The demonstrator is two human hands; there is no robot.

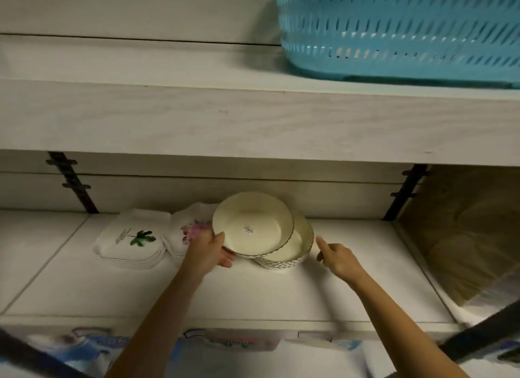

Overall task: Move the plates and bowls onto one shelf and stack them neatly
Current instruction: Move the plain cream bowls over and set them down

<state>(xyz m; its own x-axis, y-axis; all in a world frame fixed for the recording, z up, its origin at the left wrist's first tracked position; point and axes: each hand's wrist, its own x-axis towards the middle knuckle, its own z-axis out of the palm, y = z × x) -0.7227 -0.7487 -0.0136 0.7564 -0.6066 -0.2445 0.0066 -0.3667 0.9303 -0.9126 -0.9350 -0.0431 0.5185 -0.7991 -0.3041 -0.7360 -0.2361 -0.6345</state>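
Observation:
My left hand [209, 252] grips the near-left rim of a cream round bowl [253, 226], tilted above a stack of similar round bowls [292, 251] on the white lower shelf [351, 265]. My right hand [336, 256] hovers just right of that stack, fingers apart, index finger pointing toward it, holding nothing. Left of the bowls lies a scalloped plate with a pink flower [185, 226], partly hidden by my left hand. Further left sits a stack of square plates with a green leaf print [132, 240].
A turquoise slotted basket [399, 31] stands on the upper shelf [253, 119], which overhangs the lower one. Dark metal brackets [73, 181] run up the back wall on both sides. Blue-and-white packages [92, 349] lie below the shelf front.

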